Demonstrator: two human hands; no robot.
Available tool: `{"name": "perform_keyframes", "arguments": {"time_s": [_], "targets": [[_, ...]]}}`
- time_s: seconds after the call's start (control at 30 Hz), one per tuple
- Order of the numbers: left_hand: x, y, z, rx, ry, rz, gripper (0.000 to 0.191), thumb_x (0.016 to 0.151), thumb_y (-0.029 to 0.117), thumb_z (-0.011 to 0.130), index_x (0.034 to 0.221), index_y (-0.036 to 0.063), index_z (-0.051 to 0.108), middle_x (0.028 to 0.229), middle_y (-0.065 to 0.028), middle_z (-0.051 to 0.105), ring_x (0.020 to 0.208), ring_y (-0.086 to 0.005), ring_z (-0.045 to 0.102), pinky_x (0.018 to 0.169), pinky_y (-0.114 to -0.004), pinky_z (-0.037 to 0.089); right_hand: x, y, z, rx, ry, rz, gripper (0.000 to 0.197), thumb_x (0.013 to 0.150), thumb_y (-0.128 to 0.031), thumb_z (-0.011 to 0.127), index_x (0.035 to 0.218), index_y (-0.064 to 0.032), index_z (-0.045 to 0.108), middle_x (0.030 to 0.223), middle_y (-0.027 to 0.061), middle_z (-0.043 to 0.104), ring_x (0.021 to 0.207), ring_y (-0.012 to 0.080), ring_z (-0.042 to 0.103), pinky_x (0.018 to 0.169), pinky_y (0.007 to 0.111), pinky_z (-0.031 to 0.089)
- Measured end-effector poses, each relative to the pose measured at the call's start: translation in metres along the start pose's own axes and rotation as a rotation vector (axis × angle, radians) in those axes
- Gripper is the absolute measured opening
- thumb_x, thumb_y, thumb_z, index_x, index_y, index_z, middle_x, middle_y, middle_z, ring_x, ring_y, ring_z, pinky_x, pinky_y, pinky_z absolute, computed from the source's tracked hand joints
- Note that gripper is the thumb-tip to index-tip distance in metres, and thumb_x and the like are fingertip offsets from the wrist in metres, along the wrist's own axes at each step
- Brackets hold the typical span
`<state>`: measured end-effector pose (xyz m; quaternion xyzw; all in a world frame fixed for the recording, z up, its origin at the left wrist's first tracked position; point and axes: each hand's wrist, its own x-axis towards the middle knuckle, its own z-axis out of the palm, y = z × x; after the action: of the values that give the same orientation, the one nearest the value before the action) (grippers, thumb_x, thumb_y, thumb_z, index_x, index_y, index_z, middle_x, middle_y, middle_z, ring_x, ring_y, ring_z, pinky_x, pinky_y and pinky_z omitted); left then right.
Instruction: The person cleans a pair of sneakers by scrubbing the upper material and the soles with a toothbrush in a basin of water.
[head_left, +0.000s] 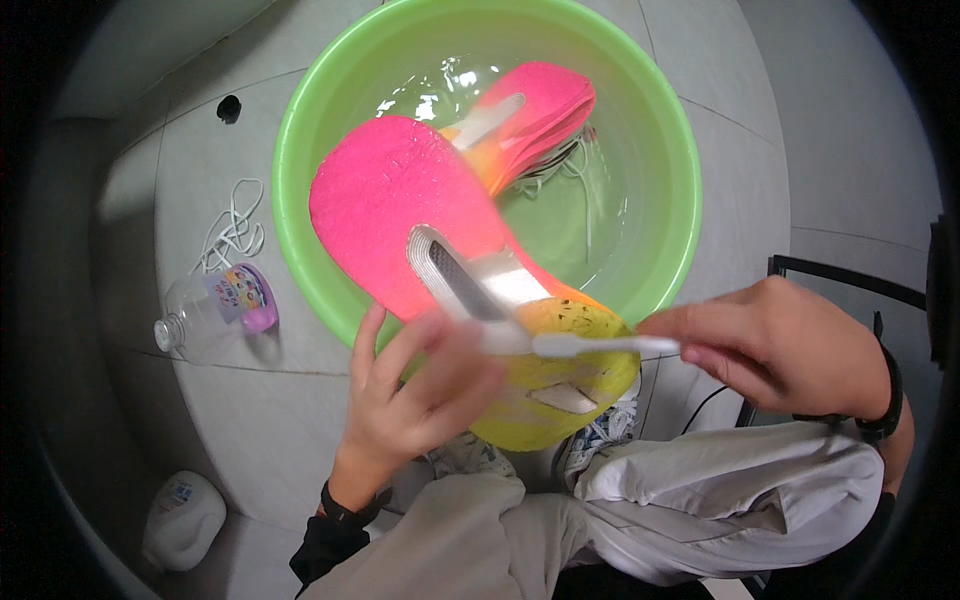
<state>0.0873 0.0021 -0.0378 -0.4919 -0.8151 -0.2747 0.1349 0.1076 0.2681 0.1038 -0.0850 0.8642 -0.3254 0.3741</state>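
A running shoe (405, 195) lies sole up across the near rim of a green plastic basin (686, 202). Its sole is pink at one end and yellow at the other, with dark marks on the yellow part. My left hand (416, 394), partly blurred, grips the shoe's left side. Between the thumb and fingers of my right hand (802, 352) is the handle of a white toothbrush-like brush (592, 345). The blurred brush head is over the middle of the sole, near my left fingers. Inside the basin, a matching shoe (536, 105) rests on its side in shallow water.
Left of the basin, a clear plastic bottle (191, 307) with pink liquid lies on the tiled floor (262, 427). White shoelaces (232, 232) and a small black cap (229, 109) are beyond it. A white jug (184, 521) stands lower left; a black metal frame (847, 277) is at right.
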Motion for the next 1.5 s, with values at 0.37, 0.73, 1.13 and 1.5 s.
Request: {"name": "perform_keyframes", "arguments": {"time_s": [0.37, 0.73, 1.13, 1.5], "targets": [[-0.008, 0.005, 0.003, 0.025, -0.070, -0.127, 0.030, 0.064, 0.008, 0.068, 0.094, 0.0093, 0.064, 0.110, -0.0044, 0.051, 0.108, -0.0247, 0.044, 0.092, -0.052, 0.038, 0.006, 0.007, 0.022, -0.312, 0.033, -0.046, 0.017, 0.087, -0.021, 0.051, 0.084, -0.0039, 0.050, 0.056, 0.0113, 0.052, 0.049, 0.0320, 0.053, 0.046, 0.039, 0.041], [0.018, -0.006, -0.012, 0.123, -0.277, -0.159, 0.036, 0.066, 0.006, 0.059, 0.103, 0.0075, 0.058, 0.114, -0.0066, 0.049, 0.111, -0.0260, 0.040, 0.098, -0.049, 0.030, 0.009, 0.018, 0.027, -0.166, 0.006, -0.038, 0.026, 0.090, -0.025, 0.047, 0.076, -0.0034, 0.048, 0.053, 0.0152, 0.051, 0.050, 0.0350, 0.053, 0.046, 0.041, 0.042], [0.049, -0.009, -0.043, -0.107, -0.347, -0.297, 0.017, 0.063, 0.005, 0.068, 0.073, 0.0060, 0.054, 0.112, -0.0102, 0.048, 0.107, -0.0315, 0.038, 0.094, -0.043, 0.027, 0.012, 0.023, 0.023, 0.030, -0.077, 0.053, 0.022, 0.091, -0.023, 0.045, 0.085, -0.0031, 0.054, 0.061, 0.0165, 0.052, 0.059, 0.0349, 0.053, 0.055, 0.042, 0.041], [0.056, 0.010, -0.027, -0.004, -0.356, -0.438, 0.017, 0.064, 0.005, 0.066, 0.074, 0.0053, 0.053, 0.139, -0.0193, 0.031, 0.127, -0.0442, 0.022, 0.103, -0.050, 0.015, 0.012, 0.023, 0.025, 0.037, -0.086, 0.063, 0.023, 0.092, -0.023, 0.044, 0.084, -0.0029, 0.054, 0.059, 0.0165, 0.053, 0.058, 0.0348, 0.054, 0.056, 0.042, 0.042]]}}
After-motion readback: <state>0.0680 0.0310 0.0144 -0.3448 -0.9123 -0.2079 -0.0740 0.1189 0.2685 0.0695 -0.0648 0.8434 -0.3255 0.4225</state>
